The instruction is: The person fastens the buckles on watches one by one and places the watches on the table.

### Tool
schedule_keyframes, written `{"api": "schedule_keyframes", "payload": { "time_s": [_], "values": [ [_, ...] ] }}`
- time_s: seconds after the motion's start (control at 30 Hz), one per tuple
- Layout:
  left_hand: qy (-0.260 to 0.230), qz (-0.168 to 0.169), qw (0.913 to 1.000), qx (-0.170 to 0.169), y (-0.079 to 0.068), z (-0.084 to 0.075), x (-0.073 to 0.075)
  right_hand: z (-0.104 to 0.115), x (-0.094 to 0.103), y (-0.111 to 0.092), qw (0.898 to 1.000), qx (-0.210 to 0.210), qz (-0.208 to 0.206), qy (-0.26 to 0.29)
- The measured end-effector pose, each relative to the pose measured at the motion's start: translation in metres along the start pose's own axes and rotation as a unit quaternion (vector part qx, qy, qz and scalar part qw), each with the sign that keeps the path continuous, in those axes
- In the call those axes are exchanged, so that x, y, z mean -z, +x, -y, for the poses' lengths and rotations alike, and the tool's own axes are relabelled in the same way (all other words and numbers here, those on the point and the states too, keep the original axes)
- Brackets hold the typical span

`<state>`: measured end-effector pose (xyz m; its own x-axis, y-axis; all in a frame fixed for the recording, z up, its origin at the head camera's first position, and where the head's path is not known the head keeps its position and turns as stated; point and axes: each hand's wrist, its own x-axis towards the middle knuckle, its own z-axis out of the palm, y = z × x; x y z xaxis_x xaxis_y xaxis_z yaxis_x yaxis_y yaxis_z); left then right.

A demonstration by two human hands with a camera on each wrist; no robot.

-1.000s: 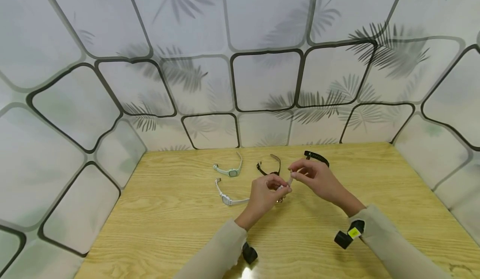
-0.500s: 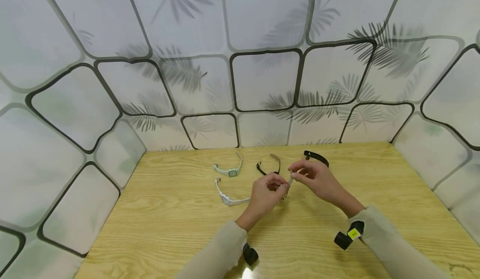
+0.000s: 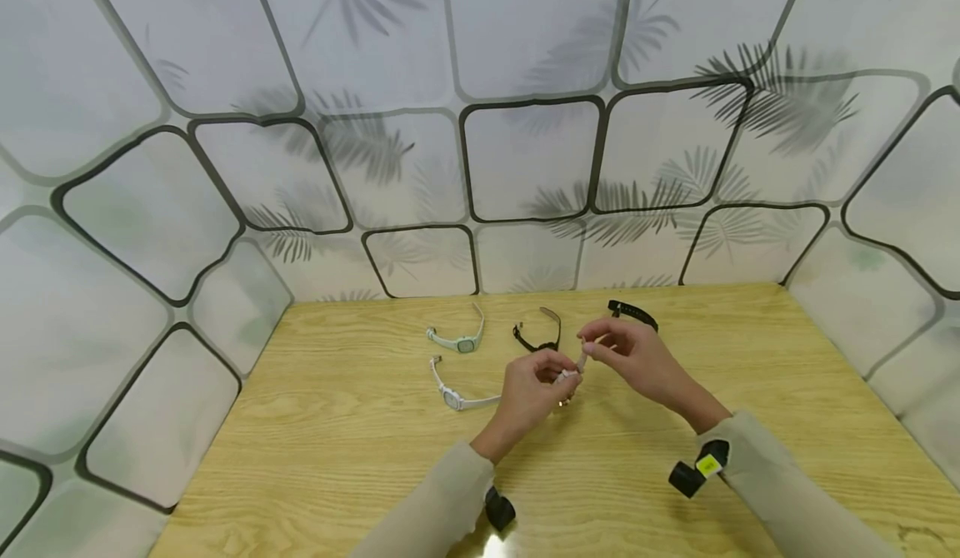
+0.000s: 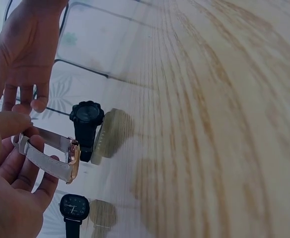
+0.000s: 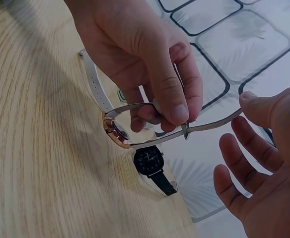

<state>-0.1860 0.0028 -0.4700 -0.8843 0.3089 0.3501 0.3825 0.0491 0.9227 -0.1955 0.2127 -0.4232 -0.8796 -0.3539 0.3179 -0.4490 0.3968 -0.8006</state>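
Between both hands is a wristwatch (image 5: 116, 133) with a rose-gold case and a pale strap, held above the table. My left hand (image 3: 525, 387) pinches the strap by its buckle, and the case hangs below the fingers. In the right wrist view the strap end runs through the buckle (image 5: 185, 131) to my right hand (image 3: 637, 362), whose thumb and forefinger pinch its tip. The left wrist view shows the strap closed into a loop behind the case. Beyond the hands lies a black square-faced watch (image 5: 148, 160), partly covered by my left hand in the head view.
A mint-green digital watch (image 3: 467, 345) and a white digital watch (image 3: 452, 400) lie to the left on the wooden table (image 3: 337, 458). At the back right is a chunky black watch (image 3: 633, 315), behind my right hand. Patterned cloth walls (image 3: 532, 162) enclose the table's back and sides.
Both hands stay almost in place. The watch case below my left hand shifts slightly, and the strap between the fingers tilts a little.
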Motion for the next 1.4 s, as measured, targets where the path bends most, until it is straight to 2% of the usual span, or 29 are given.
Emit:
{"api": "schedule_keyframes", "payload": {
  "time_s": [0.13, 0.3, 0.77, 1.07, 1.3, 1.4],
  "values": [
    [0.008, -0.005, 1.0, 0.0, 0.0, -0.001, -0.001, 0.001, 0.002, 0.001, 1.0, 0.0, -0.004, 0.003],
    [0.008, 0.005, 0.9999, 0.005, 0.001, -0.002, 0.0, 0.002, 0.003, 0.001, 1.0, -0.001, -0.004, 0.009],
    [0.062, 0.007, 0.9979, -0.02, 0.002, 0.0, -0.001, 0.003, 0.003, -0.001, 1.0, 0.004, 0.0, 0.022],
    [0.067, 0.008, 0.9971, -0.036, 0.002, -0.001, -0.002, 0.001, -0.002, -0.001, 1.0, -0.001, 0.001, 0.029],
    [0.046, 0.006, 0.9988, -0.018, 0.0, 0.001, -0.001, -0.002, -0.007, -0.002, 0.999, 0.001, -0.007, 0.035],
    [0.04, 0.006, 0.9992, -0.005, -0.002, -0.011, -0.001, -0.002, -0.007, -0.003, 0.999, -0.004, -0.008, 0.036]
  ]
}}
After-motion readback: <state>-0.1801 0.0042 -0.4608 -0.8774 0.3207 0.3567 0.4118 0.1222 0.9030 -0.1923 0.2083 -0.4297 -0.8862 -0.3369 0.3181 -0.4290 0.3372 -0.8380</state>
